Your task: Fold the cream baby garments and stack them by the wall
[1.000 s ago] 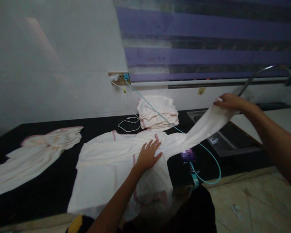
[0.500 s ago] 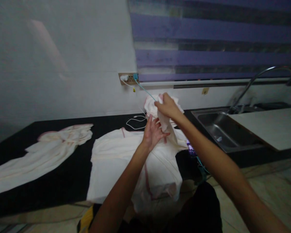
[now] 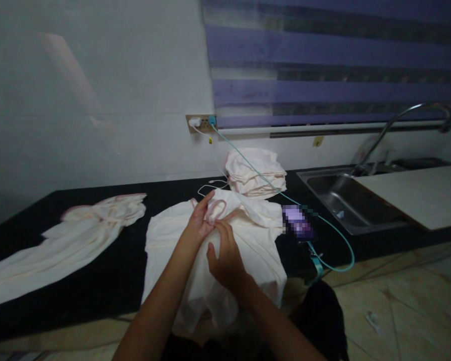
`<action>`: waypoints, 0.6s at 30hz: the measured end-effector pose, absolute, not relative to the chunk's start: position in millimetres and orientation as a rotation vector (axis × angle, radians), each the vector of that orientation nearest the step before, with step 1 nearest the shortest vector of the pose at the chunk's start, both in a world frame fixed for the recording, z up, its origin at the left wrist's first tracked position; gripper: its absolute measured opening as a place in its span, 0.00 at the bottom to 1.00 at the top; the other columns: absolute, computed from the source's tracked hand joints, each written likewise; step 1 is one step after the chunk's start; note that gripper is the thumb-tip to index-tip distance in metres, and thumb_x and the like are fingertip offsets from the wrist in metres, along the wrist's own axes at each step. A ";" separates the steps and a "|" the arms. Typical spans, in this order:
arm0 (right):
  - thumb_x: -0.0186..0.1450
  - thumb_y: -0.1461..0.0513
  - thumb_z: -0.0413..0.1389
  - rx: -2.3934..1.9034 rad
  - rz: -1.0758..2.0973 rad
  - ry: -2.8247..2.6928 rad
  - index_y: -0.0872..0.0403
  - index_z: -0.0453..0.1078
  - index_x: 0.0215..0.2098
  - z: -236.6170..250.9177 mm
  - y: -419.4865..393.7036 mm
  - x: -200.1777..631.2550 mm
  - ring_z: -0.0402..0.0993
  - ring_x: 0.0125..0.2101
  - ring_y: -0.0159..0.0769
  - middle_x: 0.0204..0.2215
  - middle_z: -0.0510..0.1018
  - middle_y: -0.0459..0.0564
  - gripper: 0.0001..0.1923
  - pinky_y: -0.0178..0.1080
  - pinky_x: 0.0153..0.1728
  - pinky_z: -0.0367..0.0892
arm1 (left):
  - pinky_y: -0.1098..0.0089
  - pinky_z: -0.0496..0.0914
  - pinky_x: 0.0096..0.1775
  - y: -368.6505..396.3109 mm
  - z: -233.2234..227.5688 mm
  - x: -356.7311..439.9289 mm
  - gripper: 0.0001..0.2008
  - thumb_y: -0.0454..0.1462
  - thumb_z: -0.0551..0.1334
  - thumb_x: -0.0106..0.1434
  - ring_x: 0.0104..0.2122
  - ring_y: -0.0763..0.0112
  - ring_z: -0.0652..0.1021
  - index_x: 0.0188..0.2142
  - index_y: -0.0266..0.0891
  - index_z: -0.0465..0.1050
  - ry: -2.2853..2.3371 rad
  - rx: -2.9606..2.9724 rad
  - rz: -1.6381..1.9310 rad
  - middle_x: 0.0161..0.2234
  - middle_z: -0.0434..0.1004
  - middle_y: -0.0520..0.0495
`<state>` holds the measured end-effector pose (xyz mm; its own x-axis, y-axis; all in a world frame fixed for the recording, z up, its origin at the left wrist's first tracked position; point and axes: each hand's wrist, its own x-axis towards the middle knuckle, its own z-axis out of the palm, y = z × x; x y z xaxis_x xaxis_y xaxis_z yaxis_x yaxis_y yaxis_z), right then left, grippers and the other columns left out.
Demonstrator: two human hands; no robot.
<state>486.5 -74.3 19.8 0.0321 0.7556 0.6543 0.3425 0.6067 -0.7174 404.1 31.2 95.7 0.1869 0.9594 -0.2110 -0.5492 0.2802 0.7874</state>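
Note:
A white garment [image 3: 248, 250] with pink edging lies spread on the black counter, its lower part hanging over the front edge. At its upper middle, my left hand [image 3: 200, 220] grips a bunched, pink-edged part between thumb and fingers. My right hand [image 3: 227, 258] is just to the right and nearer me, fingertips touching the cloth below the pink loop and thumb held apart. Behind the garment sits a stack of folded white cloths [image 3: 253, 173]. Another white garment [image 3: 82, 235] with pink edging lies loosely gathered on the left.
A phone [image 3: 298, 223] with a lit screen lies right of the garment. A teal cable [image 3: 248, 160] runs from the wall socket [image 3: 201, 123] across the stack. A white cable [image 3: 206, 186] lies behind. Further right are a steel sink [image 3: 346, 200], faucet [image 3: 383, 135] and pale board [image 3: 417, 193].
My right hand has come down from the raised cloth toward me and left. My left hand has shifted left onto the pink edging. The cloth has dropped, uncovering the stack and phone.

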 end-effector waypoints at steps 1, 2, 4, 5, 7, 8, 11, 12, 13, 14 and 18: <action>0.66 0.66 0.52 -0.934 0.403 -1.575 0.57 0.58 0.68 16.5 -73.8 487.9 0.60 0.68 0.52 0.63 0.66 0.66 0.32 0.59 0.68 0.60 | 0.51 0.81 0.51 29.3 93.5 399.2 0.17 0.39 0.70 0.59 0.48 0.56 0.82 0.47 0.42 0.73 0.798 0.640 1.170 0.45 0.81 0.45; 0.66 0.66 0.52 -0.926 0.399 -1.583 0.57 0.58 0.68 14.6 -72.4 489.5 0.60 0.68 0.52 0.63 0.66 0.65 0.31 0.59 0.69 0.60 | 0.53 0.81 0.51 27.1 91.4 394.0 0.18 0.36 0.70 0.57 0.48 0.57 0.82 0.47 0.42 0.74 0.806 0.667 1.177 0.46 0.80 0.45; 0.66 0.66 0.52 -0.926 0.401 -1.590 0.56 0.59 0.67 14.0 -67.7 492.3 0.58 0.69 0.51 0.63 0.66 0.65 0.31 0.59 0.70 0.58 | 0.57 0.81 0.50 22.3 87.5 383.0 0.22 0.31 0.70 0.55 0.48 0.59 0.82 0.50 0.42 0.74 0.838 0.751 1.170 0.47 0.80 0.44; 0.65 0.66 0.52 -0.926 0.409 -1.591 0.56 0.59 0.68 14.5 -64.7 492.8 0.58 0.69 0.51 0.64 0.66 0.65 0.32 0.60 0.70 0.57 | 0.60 0.82 0.48 20.1 85.7 377.7 0.25 0.30 0.70 0.54 0.47 0.60 0.82 0.52 0.43 0.74 0.859 0.791 1.142 0.46 0.80 0.45; 0.65 0.66 0.53 -0.919 0.454 -1.575 0.57 0.59 0.68 15.1 -58.0 491.3 0.59 0.69 0.51 0.64 0.67 0.65 0.32 0.59 0.70 0.56 | 0.64 0.82 0.44 17.5 81.5 368.7 0.32 0.30 0.72 0.53 0.43 0.64 0.83 0.57 0.45 0.71 0.902 0.838 1.050 0.44 0.80 0.46; 0.64 0.65 0.54 -0.913 0.498 -1.552 0.56 0.60 0.67 14.7 -54.4 489.2 0.61 0.68 0.51 0.64 0.68 0.64 0.32 0.58 0.70 0.57 | 0.65 0.81 0.42 17.4 78.6 365.3 0.35 0.30 0.74 0.52 0.41 0.66 0.83 0.59 0.47 0.68 0.920 0.847 1.010 0.44 0.80 0.47; 0.61 0.64 0.56 -0.877 0.758 -1.379 0.53 0.62 0.64 10.1 -42.8 479.4 0.69 0.62 0.48 0.61 0.72 0.61 0.31 0.54 0.65 0.65 | 0.67 0.80 0.40 22.8 65.9 358.6 0.40 0.37 0.77 0.51 0.40 0.67 0.82 0.61 0.45 0.63 1.027 0.950 0.975 0.48 0.79 0.44; 0.60 0.64 0.57 -0.862 0.880 -1.281 0.52 0.63 0.62 7.8 -38.8 475.7 0.72 0.59 0.47 0.60 0.73 0.59 0.31 0.53 0.62 0.68 | 0.67 0.79 0.40 26.3 60.7 356.8 0.38 0.42 0.76 0.53 0.41 0.65 0.82 0.60 0.43 0.63 1.122 1.061 0.967 0.48 0.79 0.42; 0.59 0.63 0.58 -0.848 1.011 -1.167 0.51 0.65 0.60 5.5 -34.9 472.4 0.75 0.56 0.46 0.59 0.74 0.58 0.30 0.52 0.59 0.71 | 0.66 0.78 0.40 30.4 55.5 354.9 0.35 0.46 0.74 0.55 0.41 0.62 0.82 0.58 0.40 0.65 1.238 1.196 0.950 0.47 0.79 0.40; 0.57 0.62 0.58 -0.835 1.147 -1.046 0.50 0.66 0.58 3.4 -31.1 469.5 0.77 0.53 0.45 0.58 0.76 0.56 0.29 0.51 0.56 0.73 | 0.65 0.77 0.39 34.6 50.6 352.7 0.32 0.49 0.73 0.56 0.42 0.59 0.82 0.55 0.38 0.68 1.358 1.337 0.921 0.44 0.80 0.39; 0.53 0.59 0.61 -0.709 1.546 -0.677 0.50 0.69 0.48 -0.8 -21.3 463.1 0.81 0.45 0.44 0.48 0.82 0.53 0.24 0.50 0.48 0.78 | 0.61 0.72 0.41 47.2 38.4 342.8 0.19 0.53 0.73 0.53 0.39 0.48 0.80 0.30 0.40 0.76 1.580 1.674 0.791 0.26 0.76 0.42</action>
<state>463.1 -21.3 -0.8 -0.0682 0.9962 -0.0538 -0.6360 -0.0849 -0.7670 342.8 47.2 38.4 0.0722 0.9970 -0.0289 0.5745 -0.0179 0.8183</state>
